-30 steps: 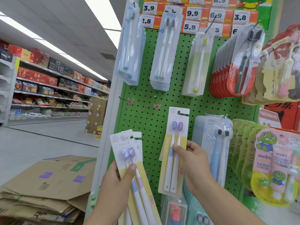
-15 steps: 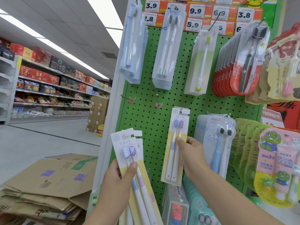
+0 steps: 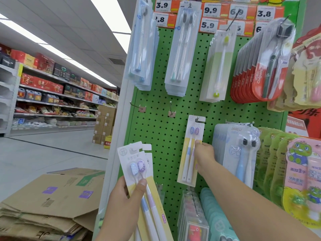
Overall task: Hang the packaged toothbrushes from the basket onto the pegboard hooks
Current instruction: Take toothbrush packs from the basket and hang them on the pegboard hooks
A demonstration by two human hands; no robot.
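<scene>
On the green pegboard (image 3: 156, 136), centre:
- Toothbrush pack (image 3: 190, 150) (yellow card), top slot at hook (image 3: 198, 119); right hand (image 3: 205, 154) pinches its edge.
- At 7 o'clock: left hand (image 3: 125, 197) grips spare packs (image 3: 137, 164), thumb across front.
- At 10 o'clock: two bare hooks (image 3: 156, 108).

A yellow-and-white twin toothbrush pack (image 3: 190, 150) hangs upright, apparently on a pegboard hook (image 3: 198, 119); matching packs (image 3: 137, 173) sit fanned lower left.
</scene>
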